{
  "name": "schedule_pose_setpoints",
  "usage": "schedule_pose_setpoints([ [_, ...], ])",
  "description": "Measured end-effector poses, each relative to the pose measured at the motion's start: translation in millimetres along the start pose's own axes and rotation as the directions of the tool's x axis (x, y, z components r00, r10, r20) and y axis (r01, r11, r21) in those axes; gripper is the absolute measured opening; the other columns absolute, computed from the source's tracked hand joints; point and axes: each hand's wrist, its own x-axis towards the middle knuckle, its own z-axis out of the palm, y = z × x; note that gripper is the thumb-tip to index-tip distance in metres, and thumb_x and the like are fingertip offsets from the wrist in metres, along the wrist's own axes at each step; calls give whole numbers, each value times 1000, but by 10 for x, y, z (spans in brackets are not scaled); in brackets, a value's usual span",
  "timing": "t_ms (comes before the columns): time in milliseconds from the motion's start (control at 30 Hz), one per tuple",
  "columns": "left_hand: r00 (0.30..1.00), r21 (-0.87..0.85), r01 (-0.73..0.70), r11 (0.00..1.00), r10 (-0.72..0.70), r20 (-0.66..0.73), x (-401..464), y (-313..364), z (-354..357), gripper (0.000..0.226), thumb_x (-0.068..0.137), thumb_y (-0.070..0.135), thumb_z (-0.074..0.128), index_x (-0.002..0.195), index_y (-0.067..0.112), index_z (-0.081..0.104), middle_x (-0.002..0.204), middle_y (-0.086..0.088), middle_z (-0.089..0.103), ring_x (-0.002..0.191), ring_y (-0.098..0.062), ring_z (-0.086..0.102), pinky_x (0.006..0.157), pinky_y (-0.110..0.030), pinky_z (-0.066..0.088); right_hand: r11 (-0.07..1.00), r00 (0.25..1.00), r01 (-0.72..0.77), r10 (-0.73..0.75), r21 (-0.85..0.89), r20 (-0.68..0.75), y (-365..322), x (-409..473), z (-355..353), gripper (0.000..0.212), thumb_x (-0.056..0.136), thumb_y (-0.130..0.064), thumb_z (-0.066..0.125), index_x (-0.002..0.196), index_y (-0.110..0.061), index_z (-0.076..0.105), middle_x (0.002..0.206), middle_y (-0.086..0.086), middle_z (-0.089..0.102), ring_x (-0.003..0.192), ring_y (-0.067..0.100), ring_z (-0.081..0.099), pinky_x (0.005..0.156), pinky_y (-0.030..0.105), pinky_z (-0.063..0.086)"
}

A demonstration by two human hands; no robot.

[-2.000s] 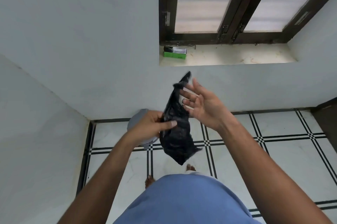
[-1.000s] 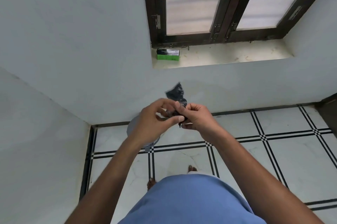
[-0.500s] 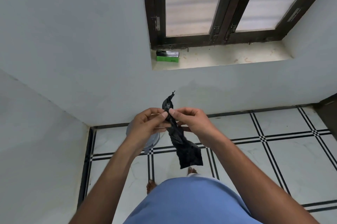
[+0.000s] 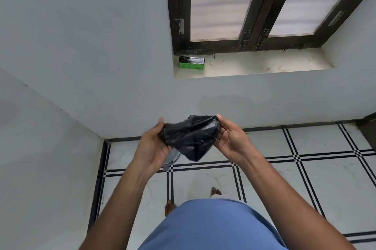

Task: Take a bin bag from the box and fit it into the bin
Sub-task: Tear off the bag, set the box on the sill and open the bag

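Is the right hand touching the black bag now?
Touching. The head view shows the right hand pinching the bag at its upper right edge.

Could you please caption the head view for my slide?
Both hands, left hand and right hand, spread a black bin bag above the bin.

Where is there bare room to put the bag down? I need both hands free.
The window sill is bare right of the green box. Floor tiles right of the right hand are open too. The corner under the left hand is crowded by the bin.
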Motion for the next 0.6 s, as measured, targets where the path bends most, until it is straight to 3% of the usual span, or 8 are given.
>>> schedule_pose_setpoints([
  [67,999,369,-45,928,52,-8,11,23,-10,39,98,29,80,120,-2,74,118,-15,81,114,-33,77,109,-46,58,998,998,-40,42,-43,44,10,22,3,33,116,-32,55,115,-4,73,110,19,76,101,30,75,97,42,62],
  [167,972,746,-131,653,233,-32,30,100,-50,23,89,23,90,109,13,81,108,-5,84,108,-22,79,101,-36,61,987,997,1,11,-161,74,-16,28,-16,46,116,-35,57,127,7,71,128,28,75,114,37,75,104,47,61],
  [233,953,775,-177,606,301,-17,81,170,-132,13,92,19,87,104,15,83,105,-4,84,104,-19,78,100,-37,60,962,994,62,-37,-264,99,-51,11,-25,50,114,-40,61,130,7,71,133,24,76,118,35,76,105,48,61],
  [333,936,738,-217,639,350,-27,150,283,-203,14,97,20,82,110,20,85,113,-3,83,112,-24,76,109,-51,58,861,977,95,16,-499,213,-107,-73,-39,52,110,-47,66,128,0,79,126,22,81,114,34,79,107,53,62],
  [433,870,859,-175,481,484,-94,154,281,-186,32,96,32,82,126,29,71,128,-1,62,108,-18,65,100,-40,56,754,974,134,19,-642,226,-84,-140,-4,36,103,-46,78,114,-12,87,110,11,84,98,32,72,96,55,57],
  [500,789,894,-104,436,584,-192,99,239,-112,46,89,43,85,121,24,58,115,-3,58,103,-26,64,92,-43,57,746,977,188,-77,-639,197,-13,-142,56,24,100,-43,83,102,-19,88,99,3,82,93,28,64,87,48,50],
  [533,773,887,-97,451,596,-218,54,221,-46,45,88,49,85,110,20,59,104,-4,64,98,-31,69,86,-46,59,762,975,213,-125,-611,184,24,-138,95,18,100,-37,84,98,-20,87,94,2,80,91,26,65,84,45,51],
  [600,862,818,-75,570,450,-234,-11,188,115,52,87,62,81,92,11,71,83,-7,77,83,-34,78,73,-45,63,776,964,263,-183,-573,194,87,-141,183,15,98,-27,86,100,-12,84,88,1,77,86,18,69,78,36,55],
])
